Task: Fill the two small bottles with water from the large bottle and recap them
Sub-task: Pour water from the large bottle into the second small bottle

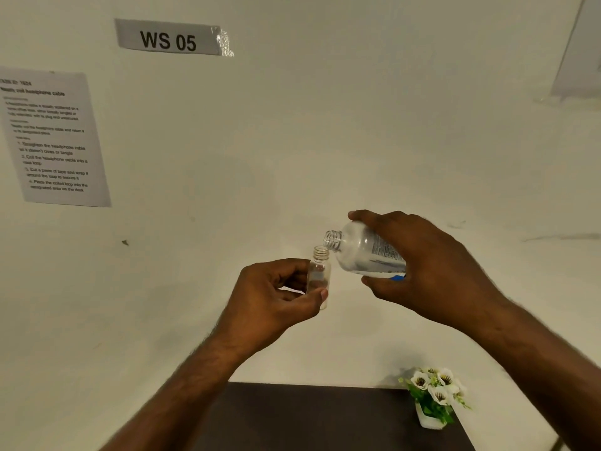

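Observation:
My left hand (279, 294) pinches a small clear bottle (319, 275) upright in the air, its cap off and threaded neck open. My right hand (422, 271) grips the large clear bottle (364, 252), tilted to the left with its uncapped mouth just above and beside the small bottle's neck. The large bottle has a printed label and a blue edge near my thumb. I cannot make out a stream of water or a water level in the small bottle. The second small bottle and the caps are out of view.
A dark table (309, 418) lies below my arms, with a small white pot of artificial white flowers (434, 398) at its back right. Behind is a white wall with a "WS 05" sign (167, 39) and a taped instruction sheet (55, 138).

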